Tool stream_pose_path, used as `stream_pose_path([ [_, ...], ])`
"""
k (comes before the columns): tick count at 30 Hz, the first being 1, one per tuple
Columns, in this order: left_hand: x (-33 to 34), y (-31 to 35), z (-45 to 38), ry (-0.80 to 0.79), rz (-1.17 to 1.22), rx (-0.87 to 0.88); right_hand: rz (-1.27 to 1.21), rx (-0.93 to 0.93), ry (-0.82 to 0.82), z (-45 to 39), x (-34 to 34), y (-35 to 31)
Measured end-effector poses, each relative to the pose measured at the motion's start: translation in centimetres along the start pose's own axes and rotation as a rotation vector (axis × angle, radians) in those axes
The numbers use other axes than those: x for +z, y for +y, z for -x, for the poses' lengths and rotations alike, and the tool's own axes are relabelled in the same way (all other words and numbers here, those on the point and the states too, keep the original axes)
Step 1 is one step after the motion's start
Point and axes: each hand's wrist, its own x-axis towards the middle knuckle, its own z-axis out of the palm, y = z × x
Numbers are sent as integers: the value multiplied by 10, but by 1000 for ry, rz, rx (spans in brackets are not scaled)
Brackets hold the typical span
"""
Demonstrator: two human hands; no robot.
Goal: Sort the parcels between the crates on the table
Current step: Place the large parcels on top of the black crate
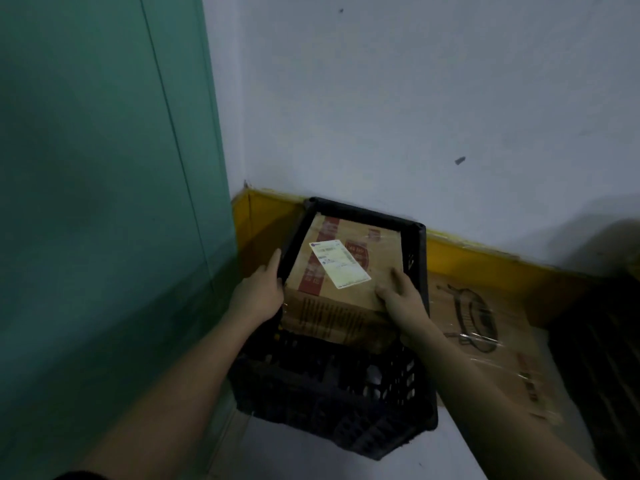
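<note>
A black plastic crate (pixel 346 403) stands in the corner, tipped so its open top faces the wall. A brown cardboard parcel (pixel 367 258) with red print and a white shipping label (pixel 339 268) fills the crate's opening. My left hand (pixel 258 292) grips the parcel's left edge beside the crate's rim, its fingers hidden behind the box. On the parcel's near right corner lies my right hand (pixel 401 296), thumb on top and fingers curled round the edge.
A flattened cardboard sheet (pixel 485 327) with a printed drawing lies right of the crate. A green panel (pixel 104 202) closes off the left. The white wall (pixel 415 116) with a yellow skirting (pixel 485 251) runs behind. Something dark stands at the far right.
</note>
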Motion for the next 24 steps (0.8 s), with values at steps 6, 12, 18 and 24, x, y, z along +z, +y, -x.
stream_pose_path([
  [6,0,-1,-3,19,5,-5,385,174,-304,-32,33,25],
  [12,-2,1,-4,15,-17,-21,991,-99,-299,-44,53,34],
  [18,-3,-2,-6,24,30,1,1180,-159,-484,-37,83,28],
  [24,-5,-4,-5,-59,36,-16,1179,-209,-375,-48,89,38],
])
